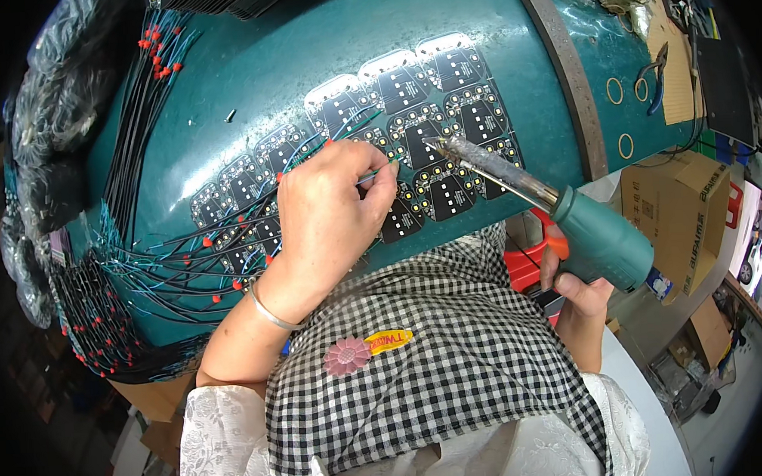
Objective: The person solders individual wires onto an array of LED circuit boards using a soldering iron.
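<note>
My left hand (332,208) is closed in a pinch on the end of a thin blue-green wire (367,177), just above a panel of black circuit boards (478,122). It hides part of the boards. My right hand (581,303) grips a green soldering gun (603,237) with an orange trigger. The gun's metal tip (435,143) points left over the boards, a short way right of my left fingertips. Black cables (170,249) with red ties run from the left across several boards and under my left hand.
Bundled black cables (131,156) lie along the green mat's left side, beside plastic-wrapped bundles (56,117). A small screw (231,116) sits behind the boards. To the right are a dark metal bar (568,86), rubber bands (625,146), pliers (653,77) and a cardboard box (677,222).
</note>
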The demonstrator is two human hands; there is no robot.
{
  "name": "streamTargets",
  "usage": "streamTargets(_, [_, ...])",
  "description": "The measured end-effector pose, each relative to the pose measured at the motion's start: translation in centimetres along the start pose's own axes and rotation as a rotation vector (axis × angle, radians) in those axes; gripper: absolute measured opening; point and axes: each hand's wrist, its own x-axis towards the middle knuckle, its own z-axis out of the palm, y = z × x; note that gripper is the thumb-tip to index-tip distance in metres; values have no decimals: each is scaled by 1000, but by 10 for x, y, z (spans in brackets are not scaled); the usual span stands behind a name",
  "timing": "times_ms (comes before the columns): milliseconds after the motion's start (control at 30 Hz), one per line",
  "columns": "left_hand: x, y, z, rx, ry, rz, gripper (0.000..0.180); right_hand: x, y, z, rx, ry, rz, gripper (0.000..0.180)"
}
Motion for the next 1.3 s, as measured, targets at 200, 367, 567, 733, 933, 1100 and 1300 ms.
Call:
streamTargets(200, [-9,2,-2,-145,113,210,10,-11,8,-13,-74,-15,-3,62])
streamTargets(367, [-9,3,0,-54,52,175,12,-13,10,-17,-117,-21,-3,74])
streamTargets(567, [-3,5,1,34,-3,92,8,-15,10,-15,-182,-68,14,66])
streamTargets(733, [-3,4,1,50,-4,95,7,-7,5,-3,-97,-74,81,23])
streamTargets(933, [-1,5,-1,67,-30,92,8,-10,17,-15,-208,-151,6,51])
streamTargets(1100, [0,4,-1,61,-25,99,8,-6,13,-14,-357,-131,15,35])
streamTargets(1300, [-1,8,-2,54,-35,63,10,-3,13,-17,-514,-155,-26,21])
